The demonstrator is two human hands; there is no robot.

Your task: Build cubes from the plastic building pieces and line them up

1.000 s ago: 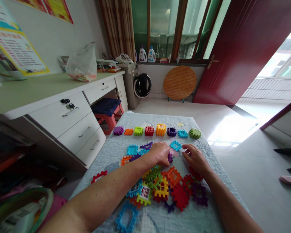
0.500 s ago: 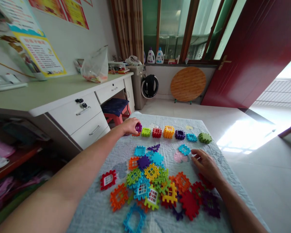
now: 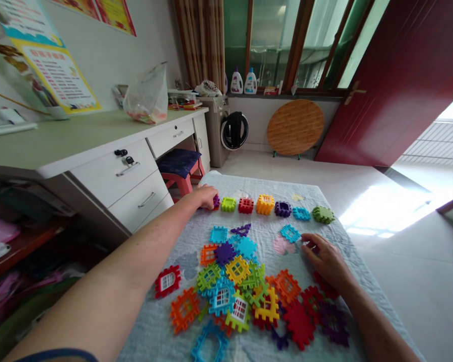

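My left hand (image 3: 205, 195) reaches to the far left end of a row of small built cubes and is closed on a purple block (image 3: 216, 201) there. To its right the row holds a green cube (image 3: 228, 204), a red cube (image 3: 245, 205), a yellow-orange cube (image 3: 265, 204), a purple cube (image 3: 283, 208), a cyan piece (image 3: 301, 213) and a green piece (image 3: 323, 214). My right hand (image 3: 324, 260) rests on the pale quilt (image 3: 154, 327), fingers loosely apart, beside a cyan tile (image 3: 289, 233). A heap of loose coloured tiles (image 3: 245, 291) lies in front of me.
A white desk with drawers (image 3: 128, 176) stands on the left, with a red stool (image 3: 179, 171) under it. A round wooden tabletop (image 3: 295, 127) leans against the far wall beside a washing machine (image 3: 228, 131). A dark red door (image 3: 392, 80) stands open at right.
My left hand left the tile heap and reached to the far left end of the cube row with a purple piece. The right hand stayed by the cyan tile.
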